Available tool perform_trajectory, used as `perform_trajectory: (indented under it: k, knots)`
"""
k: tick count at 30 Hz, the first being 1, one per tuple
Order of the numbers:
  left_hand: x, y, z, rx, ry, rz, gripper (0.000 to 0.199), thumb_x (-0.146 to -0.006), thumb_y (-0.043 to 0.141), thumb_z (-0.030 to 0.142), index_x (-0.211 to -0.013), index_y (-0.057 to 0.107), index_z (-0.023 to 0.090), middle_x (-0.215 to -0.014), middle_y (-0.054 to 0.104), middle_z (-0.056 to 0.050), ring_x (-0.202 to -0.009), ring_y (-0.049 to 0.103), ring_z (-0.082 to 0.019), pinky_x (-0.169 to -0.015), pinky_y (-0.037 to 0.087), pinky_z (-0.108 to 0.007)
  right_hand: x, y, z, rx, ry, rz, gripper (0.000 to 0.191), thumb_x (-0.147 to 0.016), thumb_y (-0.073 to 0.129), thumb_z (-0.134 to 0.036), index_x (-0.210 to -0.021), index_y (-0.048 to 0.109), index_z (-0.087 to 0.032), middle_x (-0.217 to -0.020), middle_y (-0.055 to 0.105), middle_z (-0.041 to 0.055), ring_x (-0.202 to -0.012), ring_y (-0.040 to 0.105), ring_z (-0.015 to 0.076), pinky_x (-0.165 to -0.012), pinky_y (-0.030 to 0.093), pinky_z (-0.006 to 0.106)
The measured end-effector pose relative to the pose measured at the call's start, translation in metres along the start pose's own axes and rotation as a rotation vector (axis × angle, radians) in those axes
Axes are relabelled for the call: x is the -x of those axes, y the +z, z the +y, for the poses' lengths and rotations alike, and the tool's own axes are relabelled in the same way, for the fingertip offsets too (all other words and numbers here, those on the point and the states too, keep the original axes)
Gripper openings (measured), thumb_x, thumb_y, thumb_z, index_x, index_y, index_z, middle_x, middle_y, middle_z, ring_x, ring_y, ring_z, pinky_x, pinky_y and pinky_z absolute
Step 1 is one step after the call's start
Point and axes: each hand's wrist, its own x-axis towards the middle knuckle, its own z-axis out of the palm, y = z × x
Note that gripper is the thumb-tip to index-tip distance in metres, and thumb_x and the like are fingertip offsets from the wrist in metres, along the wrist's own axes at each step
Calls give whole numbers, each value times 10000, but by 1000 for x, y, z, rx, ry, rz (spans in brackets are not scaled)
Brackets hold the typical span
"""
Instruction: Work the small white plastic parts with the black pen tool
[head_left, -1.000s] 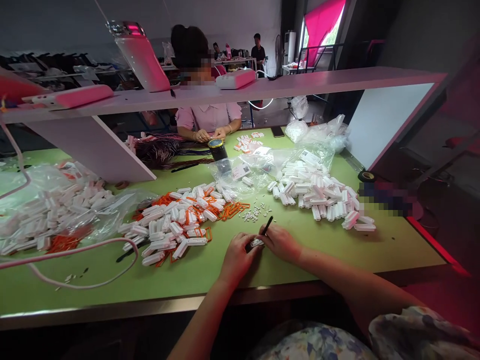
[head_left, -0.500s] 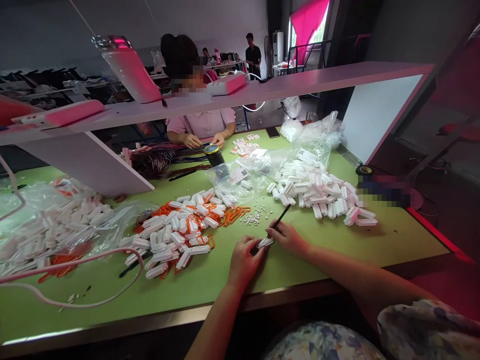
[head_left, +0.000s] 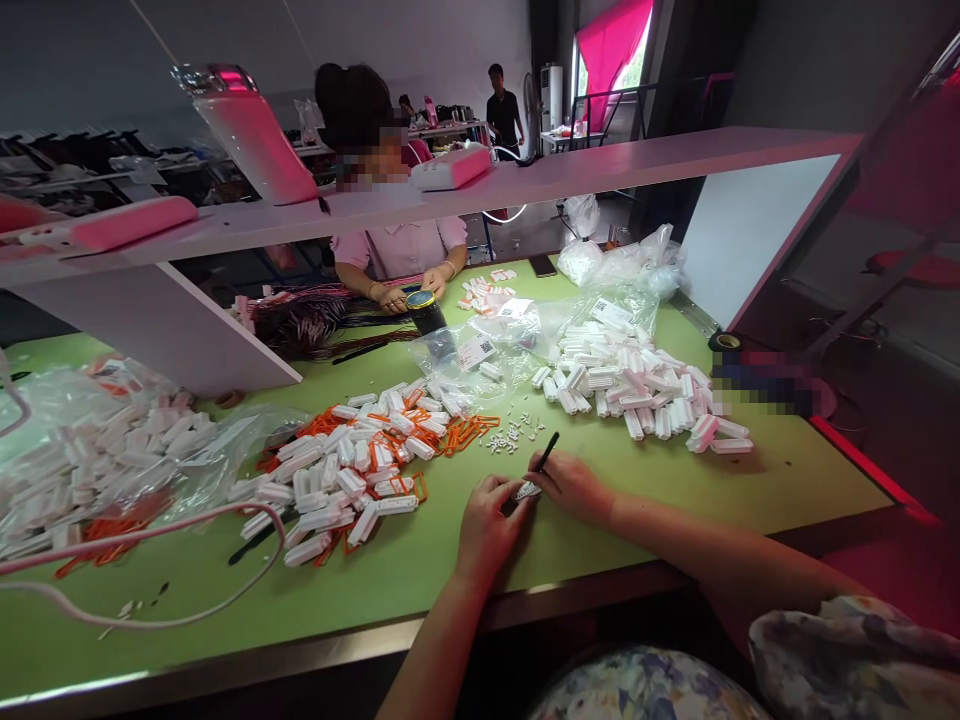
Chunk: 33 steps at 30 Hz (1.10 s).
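Note:
Near the table's front edge, my left hand (head_left: pixel 487 525) is closed on a white connector housing (head_left: pixel 527 491) with rows of small holes. My right hand (head_left: pixel 574 485) pinches a thin black pen-like tool (head_left: pixel 548 452), held tilted with its upper end leaning away to the right. Its lower end is at the housing, hidden by my fingers. Just beyond my hands lie scattered small white plugs (head_left: pixel 508 438). To their left is a heap of white connector housings (head_left: pixel 330 480) mixed with orange frames (head_left: pixel 471 433).
A second housing pile (head_left: pixel 637 380) lies at right, below clear plastic bags (head_left: pixel 476 350). A dark jar (head_left: pixel 426 312) stands mid-table. A shelf (head_left: pixel 525 185) spans above. Opposite, a co-worker (head_left: pixel 401 250) handles dark wires. A pink cable (head_left: pixel 255 580) loops at left.
The black tool stands more upright and its top has shifted left and lower. My right hand has moved slightly. The whole view has shifted a little.

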Motion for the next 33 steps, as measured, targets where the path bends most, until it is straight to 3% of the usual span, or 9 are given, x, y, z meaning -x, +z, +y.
perform_trajectory:
  k: [4,7,13,17,33]
  knots:
    - [0,1,-2,2,1,7,108,-873,682,278,-925,762,228,-881,688,-46,-879,647,-217,-808,515,-335,-6,1,-13,286,-161,-135,174,-1021,496,-212,-885,598,-178,-850,668,79,-805,604,207,-775,471,321]
    - [1,1,-2,3,0,5,106,-880,661,265,-901,757,227,-894,689,-49,-887,649,-216,-806,513,-331,-10,2,-16,333,-178,-188,144,-995,505,-155,-892,605,-170,-859,676,86,-807,606,212,-769,467,323]
    - [1,-1,4,14,-13,8,149,-890,684,316,-989,768,244,-887,692,-39,-872,657,-209,-801,516,-319,-5,-1,1,-105,122,12,148,-1008,505,-291,-914,579,-203,-803,667,26,-725,609,172,-704,466,272]
    - [1,1,3,27,-21,6,159,-898,683,312,-1006,767,231,-912,694,-47,-888,655,-209,-820,520,-326,-3,-3,7,-329,205,39,201,-998,506,-354,-864,562,-216,-748,667,4,-676,605,158,-676,475,264]
    - [0,0,3,18,-18,2,157,-902,673,311,-1000,765,230,-909,698,-57,-887,654,-211,-813,528,-330,-2,0,7,-349,217,18,219,-988,534,-383,-856,568,-212,-766,696,18,-715,646,170,-732,507,294]
